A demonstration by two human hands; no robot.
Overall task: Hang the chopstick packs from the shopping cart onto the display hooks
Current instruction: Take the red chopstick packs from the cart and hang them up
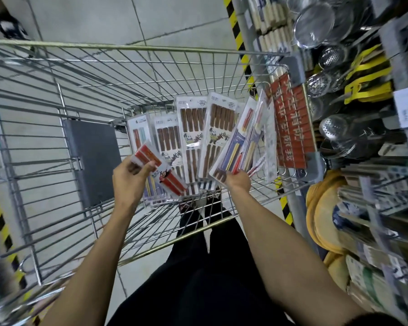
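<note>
Several chopstick packs (193, 135) lie fanned out in the near right corner of the wire shopping cart (137, 48). My left hand (130, 177) grips a red pack (160, 169) and holds it tilted just above the pile. My right hand (238, 181) grips the lower end of a pack with blue, yellow and red chopsticks (236, 147), lifted at an angle. Two brown-chopstick packs with panda pictures (218, 130) rest between my hands. The display hooks themselves are hard to make out among the shelf goods at the right.
A shelf of hanging kitchenware stands at the right: metal strainers (316, 22), skimmers (335, 128), yellow tools (365, 85) and round bamboo boards (325, 222). Red packs (292, 123) hang by the cart's right rim. Yellow-black floor tape (236, 27) runs along the shelf. Someone's shoe (10, 27) is top left.
</note>
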